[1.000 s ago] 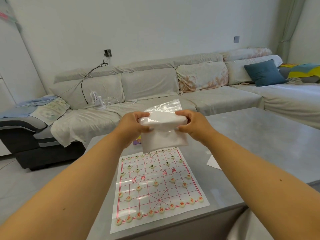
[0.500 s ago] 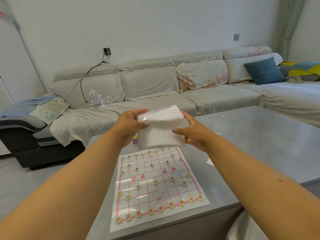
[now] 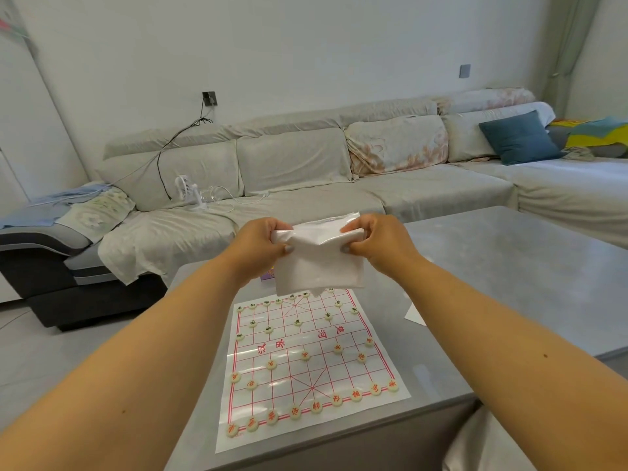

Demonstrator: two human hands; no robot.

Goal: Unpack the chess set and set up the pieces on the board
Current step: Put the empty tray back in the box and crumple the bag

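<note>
Both arms are out over the grey bench (image 3: 509, 273), and the white plastic bag (image 3: 317, 263) hangs between them, held up in the air above the far edge of the board. The left hand (image 3: 261, 244) pinches the bag's upper left corner, fingers curled onto the plastic; the right hand (image 3: 375, 241) clamps the upper right corner the same way. The bag's clear flap sticks up behind the knuckles, its body sagging below. Down on the bench lies the xiangqi board sheet (image 3: 306, 365), red grid on white, with round cream pieces (image 3: 295, 413) set along the near row and more across the far rows. A small white paper (image 3: 416, 314) sits to the board's right. Beyond, a long beige sofa (image 3: 306, 171) with a small white fan (image 3: 186, 192) on it.
</note>
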